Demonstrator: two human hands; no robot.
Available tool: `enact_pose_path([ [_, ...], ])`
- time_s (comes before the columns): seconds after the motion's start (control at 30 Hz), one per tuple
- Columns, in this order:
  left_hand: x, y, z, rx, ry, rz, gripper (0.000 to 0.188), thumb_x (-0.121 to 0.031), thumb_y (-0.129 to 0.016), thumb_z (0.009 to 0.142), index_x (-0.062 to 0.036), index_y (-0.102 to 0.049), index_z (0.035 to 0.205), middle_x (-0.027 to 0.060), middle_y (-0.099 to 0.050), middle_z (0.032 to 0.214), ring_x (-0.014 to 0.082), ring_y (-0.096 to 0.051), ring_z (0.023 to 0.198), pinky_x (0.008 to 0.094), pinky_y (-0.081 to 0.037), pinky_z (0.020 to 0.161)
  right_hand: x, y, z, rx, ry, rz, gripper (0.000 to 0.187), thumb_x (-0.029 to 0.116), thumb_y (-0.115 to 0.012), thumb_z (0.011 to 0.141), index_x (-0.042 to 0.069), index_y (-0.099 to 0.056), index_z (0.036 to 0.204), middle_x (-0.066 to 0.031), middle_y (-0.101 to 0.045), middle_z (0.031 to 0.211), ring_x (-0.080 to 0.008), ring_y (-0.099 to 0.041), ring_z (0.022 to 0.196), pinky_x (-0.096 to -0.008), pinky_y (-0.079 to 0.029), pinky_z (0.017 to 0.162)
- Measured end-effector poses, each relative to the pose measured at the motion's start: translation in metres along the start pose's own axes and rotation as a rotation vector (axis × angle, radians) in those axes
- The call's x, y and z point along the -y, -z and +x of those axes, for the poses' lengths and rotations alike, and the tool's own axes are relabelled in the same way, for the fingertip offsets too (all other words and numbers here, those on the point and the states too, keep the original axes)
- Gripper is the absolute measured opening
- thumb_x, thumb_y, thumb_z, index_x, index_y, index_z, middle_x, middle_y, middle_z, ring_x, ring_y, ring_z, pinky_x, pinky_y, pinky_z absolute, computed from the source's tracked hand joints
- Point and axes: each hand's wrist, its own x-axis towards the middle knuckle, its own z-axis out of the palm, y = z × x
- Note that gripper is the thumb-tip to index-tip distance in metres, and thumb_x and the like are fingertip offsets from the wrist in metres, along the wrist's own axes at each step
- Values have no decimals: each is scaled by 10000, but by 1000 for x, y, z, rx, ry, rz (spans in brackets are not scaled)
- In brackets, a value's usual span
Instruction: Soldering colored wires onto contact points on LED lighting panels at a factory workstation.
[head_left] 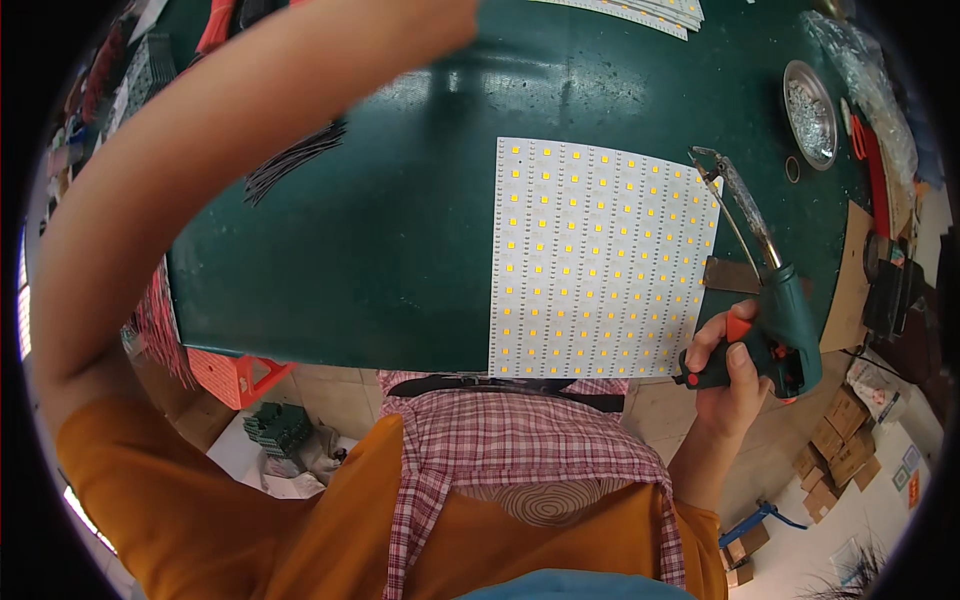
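- One hand is actually busy: the right hand (728, 372) is wrapped around the pistol-style handle of a green soldering gun (778, 318), index finger lying along the orange trigger. The tip points up and away from the body, hovering just past the right edge of the LED panel (600, 262).
- The left arm is raised and sweeps up across the view; the left hand itself is out of shot, so I can't tell if it's spread or holding anything.
- My read on the gun: rigid, a bit top-heavy, tip likely hot. The handle is the only sane place to hold it.
- The panel looks like a thin white sheet dotted with rows of small yellow LEDs, lying flat on the green table (380, 250), just left of the right hand. I'd guess it's light, a little flexible and easily scratched, so take it by the bare margins, never by the LED faces.
- Its near edge sits right at the table's front lip, close to the body, so a nudge could tip it off.
- Beyond the gun tip, up and to the right, there's a round metal dish of small parts (810, 112); boxes and clutter crowd that side.
- Far left of the panel lies a fan of dark strips (295, 158), with bare mat between.
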Motion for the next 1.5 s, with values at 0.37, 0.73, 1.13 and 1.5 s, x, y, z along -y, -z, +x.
enact_pose_path([
  [0.37,-7,-1,-24,-436,173,-843,120,-153,-625,805,-73,-698,854,93,-664,885,262,-563,892,387,-422,774,9,-10,-35,86,-137,228,584,193,-770,789,27,-459,1254,-128,-601,755,-196,-586,605,-304,-475,532],
  [0.73,-110,-28,-62,-1130,711,-1997,172,53,-604,897,40,-674,1054,115,-720,983,115,-660,827,225,-521,732,-23,-57,10,345,-234,382,530,164,-696,823,70,-422,1266,-145,-575,834,-197,-583,599,-324,-505,553],
  [1.13,-141,-48,-34,-1350,446,-1450,327,78,-706,675,-2,-677,990,127,-730,1016,166,-594,556,250,-449,506,-50,-57,19,283,-233,457,548,145,-695,808,38,-463,1293,-197,-624,792,-191,-568,539,-307,-474,482],
  [1.5,-96,-46,-58,-1231,526,-1821,162,11,-635,851,5,-680,1006,66,-701,896,174,-606,814,310,-456,762,-46,-55,15,254,-266,447,541,175,-703,807,44,-466,1275,-193,-623,803,-205,-581,565,-329,-493,511],
])
